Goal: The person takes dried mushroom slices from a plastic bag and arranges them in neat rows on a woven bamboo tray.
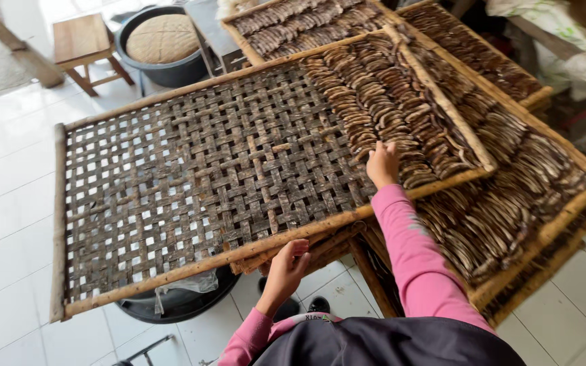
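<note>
Here, left hand [287, 266] grips woven tray [171, 183]; right hand [382, 163], unclenched, touches dried slices [388, 102].

My right hand [382, 163] rests fingers-down on the brown dried strips [381, 102] laid in rows at the far right end of the woven bamboo tray [191, 169]. My left hand [287, 266] grips the tray's near wooden edge from below. Beyond my right hand more loaded trays [510, 196] lie stacked. Past the tray's far edge stand a small wooden stool [84, 42] and a dark basin [164, 44].
</note>
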